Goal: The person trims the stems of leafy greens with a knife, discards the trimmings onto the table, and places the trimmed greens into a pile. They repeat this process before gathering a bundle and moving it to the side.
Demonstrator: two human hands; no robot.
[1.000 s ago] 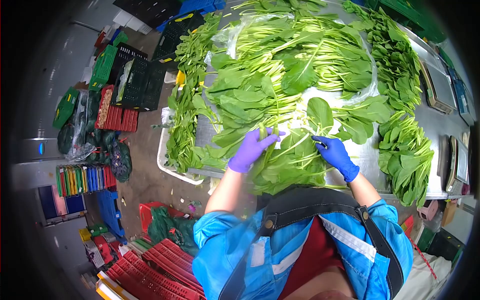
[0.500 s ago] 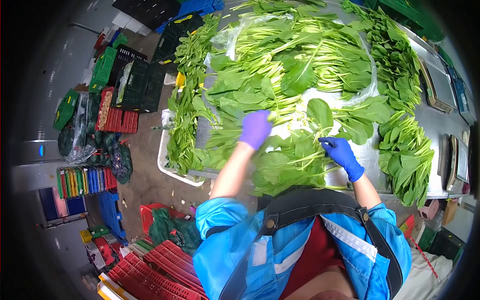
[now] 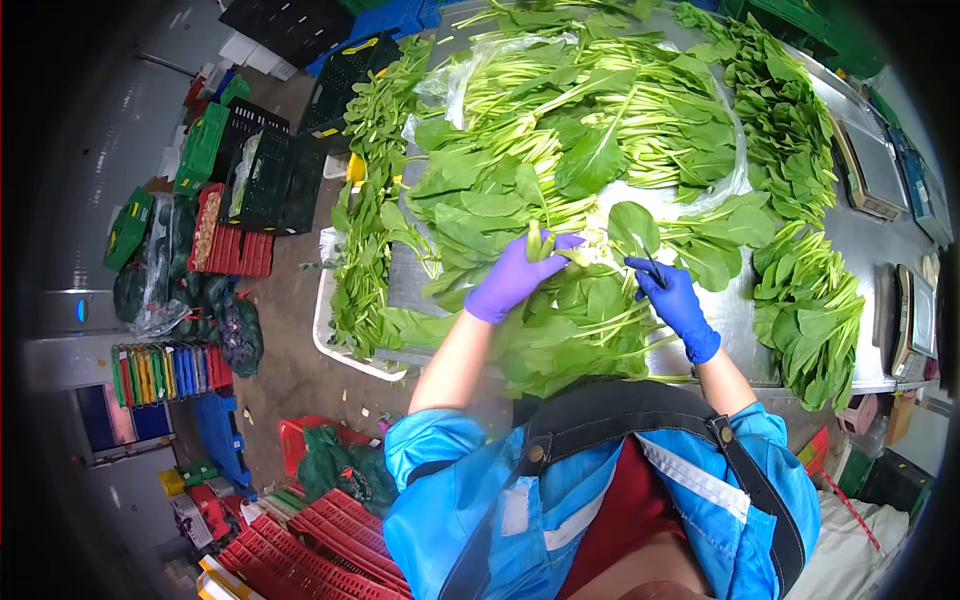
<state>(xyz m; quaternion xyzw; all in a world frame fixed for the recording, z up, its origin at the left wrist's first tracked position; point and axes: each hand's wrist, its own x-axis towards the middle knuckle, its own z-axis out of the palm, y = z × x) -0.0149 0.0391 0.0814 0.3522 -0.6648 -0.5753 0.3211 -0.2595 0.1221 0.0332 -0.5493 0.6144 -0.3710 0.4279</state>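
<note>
Closest in, there's a loose spread of leafy greens (image 3: 570,345) along the near edge of the counter (image 3: 735,310), leaves flopped over each other. Pretty floppy stuff I'd guess, so grabbing it by the leaf is asking for bruises or tears.

Just past that, the left hand (image 3: 518,278) (purple glove) is curled closed around a few green stalks (image 3: 536,245), pale ends poking up past thumb and finger. IMO that's the right spot: stems look stiffer than leaves, light enough for one hand, though probably snappy if bent hard and a bit slick if wet. Easy grip, no crushing.

Right hand (image 3: 675,305) (blue glove) is partly closed, fingers pinching a slim dark tool (image 3: 655,267), maybe a little knife, can't make out a blade. Pale trimmings (image 3: 592,248) lie between and just beyond the hands.

Farther back there's a big heap (image 3: 650,125) of the same greens, stems bunched; I'd lift those by the stem end too.
</note>
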